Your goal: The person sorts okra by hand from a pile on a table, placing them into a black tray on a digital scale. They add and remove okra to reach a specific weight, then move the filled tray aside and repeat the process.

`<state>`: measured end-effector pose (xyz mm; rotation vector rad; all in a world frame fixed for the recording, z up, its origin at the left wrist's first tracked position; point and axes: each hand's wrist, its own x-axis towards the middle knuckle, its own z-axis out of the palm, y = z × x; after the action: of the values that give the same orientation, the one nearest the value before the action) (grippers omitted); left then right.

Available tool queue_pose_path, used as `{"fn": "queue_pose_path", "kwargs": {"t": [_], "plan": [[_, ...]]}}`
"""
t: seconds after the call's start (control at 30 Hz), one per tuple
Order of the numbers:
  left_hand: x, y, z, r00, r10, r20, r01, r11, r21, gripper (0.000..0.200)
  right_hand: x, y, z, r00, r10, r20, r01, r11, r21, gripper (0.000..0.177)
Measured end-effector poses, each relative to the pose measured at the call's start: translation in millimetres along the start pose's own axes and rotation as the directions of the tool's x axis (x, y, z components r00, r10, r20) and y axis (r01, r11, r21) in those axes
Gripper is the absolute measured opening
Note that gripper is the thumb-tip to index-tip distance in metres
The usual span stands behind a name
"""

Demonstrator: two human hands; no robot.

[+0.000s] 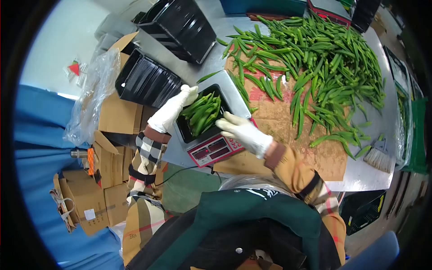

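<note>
A black plastic tray (184,130) holding green okra pods (201,113) rests on a digital scale (238,96) with a red front panel. At the tray's upper left edge is my left hand (173,109) in a white glove, its fingers bunched together on the rim. My right hand (245,133), also gloved in white, reaches over the tray's right edge. Its fingers are stretched out and slightly apart, close to the pods, with nothing visible in them. The tips of the left fingers are partly hidden.
A big heap of okra (333,67) covers cardboard (270,114) on the metal table. Stacked black trays (148,78) stand left, with more nested trays (180,29) behind. A small brush (378,158) lies at the right edge. Cardboard boxes (85,198) fill the lower left.
</note>
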<state>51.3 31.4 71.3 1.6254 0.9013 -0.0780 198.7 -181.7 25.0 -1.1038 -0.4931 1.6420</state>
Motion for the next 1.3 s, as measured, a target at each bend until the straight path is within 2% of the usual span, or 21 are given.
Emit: {"fn": "queue_pose_path", "kwargs": {"t": [0.03, 0.07, 0.1, 0.2, 0.27, 0.3, 0.37, 0.43, 0.47, 0.57, 0.6, 0.7, 0.83, 0.93, 1.03, 1.07, 1.17, 1.23, 1.27, 1.3], "plan": [[-6.6, -0.6, -2.9, 0.999, -0.008, -0.053, 0.006, 1.0, -0.029, 0.076, -7.6, 23.0, -16.6, 0.99, -0.109, -0.086, 0.114, 0.992, 0.049, 0.062], [-11.5, -8.7, -12.9, 0.994, 0.018, -0.109, -0.027, 0.997, -0.077, 0.073, -13.6, 47.6, -45.6, 0.991, -0.12, -0.055, 0.129, 0.965, 0.229, 0.057], [-15.2, -16.4, -19.7, 0.98, 0.016, -0.197, -0.052, 0.983, -0.175, 0.073, -25.6, 65.1, -70.3, 0.986, -0.13, -0.103, 0.149, 0.967, 0.206, 0.052], [-31.9, -51.0, -48.7, 0.933, -0.019, -0.359, -0.09, 0.955, -0.284, 0.074, -72.9, 115.8, -119.9, 0.874, 0.029, -0.485, 0.085, 0.974, 0.211, 0.044], [-43.6, -81.9, -65.9, 0.9, -0.068, -0.43, -0.098, 0.931, -0.351, 0.073, -100.7, 162.1, -150.1, 0.791, 0.105, -0.602, 0.088, 0.955, 0.283, 0.04], [-48.9, -98.2, -70.3, 0.882, -0.097, -0.461, -0.103, 0.915, -0.39, 0.073, -112.5, 173.8, -155.9, 0.739, 0.164, -0.654, 0.037, 0.959, 0.282, 0.036], [-57.4, -120.8, -68.4, 0.836, -0.18, -0.518, -0.068, 0.903, -0.424, 0.068, -127.1, 210.3, -167.3, 0.685, 0.105, -0.721, 0.07, 0.976, 0.208, 0.032], [-62.8, -134.1, -59.6, 0.794, -0.256, -0.552, -0.032, 0.888, -0.458, 0.059, -124.0, 211.6, -168.1, 0.654, 0.111, -0.748, 0.071, 0.976, 0.207, 0.029], [-66.9, -139.2, -51.9, 0.795, -0.256, -0.55, -0.038, 0.885, -0.465, 0.057, -122.5, 213.5, -167.6, 0.636, 0.113, -0.763, 0.077, 0.975, 0.209, 0.027], [-65.3, -147.1, -33.3, 0.818, -0.261, -0.514, -0.001, 0.891, -0.454, 0.056, -112.2, 207.5, -164.4, 0.586, 0.125, -0.801, -0.046, 0.992, 0.121, 0.025], [-64.9, -146.4, -29.7, 0.804, -0.254, -0.537, -0.033, 0.883, -0.468, 0.052, -111.6, 207.4, -165.0, 0.578, 0.122, -0.807, -0.049, 0.992, 0.115, 0.023], [-56.7, -150.1, -14.7, 0.856, -0.207, -0.474, 0.012, 0.924, -0.382, 0.048, -109.7, 213.7, -171.9, 0.626, 0.104, -0.773, -0.072, 0.995, 0.075, 0.029], [-48.3, -148.9, -6.9, 0.838, -0.155, -0.523, -0.059, 0.928, -0.369, 0.038, -110.2, 210.4, -165.8, 0.594, 0.097, -0.799, -0.079, 0.995, 0.063, 0.024], [-34.5, -144.1, 4.4, 0.663, 0.072, -0.745, -0.281, 0.947, -0.159, 0.031, -110.1, 207.0, -163.3, 0.594, 0.099, -0.798, -0.077, 0.995, 0.067, 0.024], [-34.7, -126.6, 5.3, 0.58, 0.211, -0.787, -0.216, 0.971, 0.102, 0.027, -111.3, 204.9, -159.6, 0.594, 0.102, -0.798, -0.071, 0.995, 0.074, 0.023], [-29.7, -133.7, 3.0, 0.563, 0.263, -0.783, -0.245, 0.959, 0.145, 0.031, -111.2, 204.4, -159.5, 0.596, 0.102, -0.797, -0.069, 0.995, 0.075, 0.023], [-26.7, -137.3, 1.3, 0.586, 0.294, -0.755, -0.009, 0.934, 0.357, 0.038, -110.9, 205.9, -162.3, 0.6, 0.105, -0.793, -0.065, 0.995, 0.082, 0.023], [-33.9, -123.1, 6.6, 0.731, -0.004, -0.683, 0.261, 0.926, 0.274, 0.043, -111.3, 208.3, -163.5, 0.604, 0.107, -0.79, -0.058, 0.994, 0.09, 0.023], [-31.4, -131.3, 4.2, 0.831, -0.117, -0.544, 0.248, 0.953, 0.173, 0.044, -111.9, 209.0, -163.1, 0.606, 0.103, -0.789, -0.05, 0.995, 0.092, 0.023], [-15.6, -171.6, -2.4, 0.917, 0.114, -0.382, -0.071, 0.99, 0.126, 0.042, -111.4, 209.3, -163.0, 0.607, 0.095, -0.789, -0.036, 0.995, 0.092, 0.022]]}}
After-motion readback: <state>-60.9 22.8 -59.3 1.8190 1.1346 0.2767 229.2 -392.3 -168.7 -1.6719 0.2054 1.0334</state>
